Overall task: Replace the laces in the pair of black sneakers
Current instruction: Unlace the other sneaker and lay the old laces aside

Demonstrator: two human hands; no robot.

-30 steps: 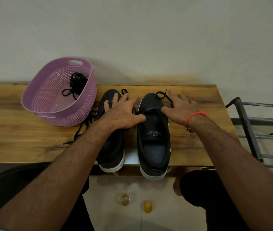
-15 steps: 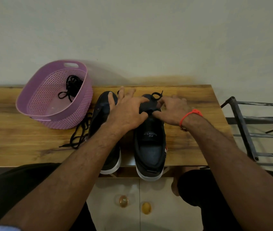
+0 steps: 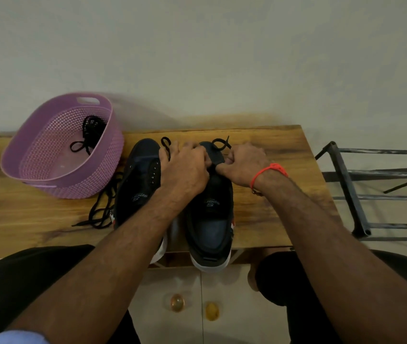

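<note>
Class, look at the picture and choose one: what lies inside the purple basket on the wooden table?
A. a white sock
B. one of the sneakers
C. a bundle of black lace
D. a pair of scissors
C: a tangled black lace sits inside the purple basket, while both sneakers stand outside it on the table.

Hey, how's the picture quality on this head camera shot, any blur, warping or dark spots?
Head view: wide-angle warp bends the table edge and tilts the basket; dim, warm light with a soft shadow on the wall behind the basket; the black sneakers lose detail in the dark; both hands look slightly soft.
</note>
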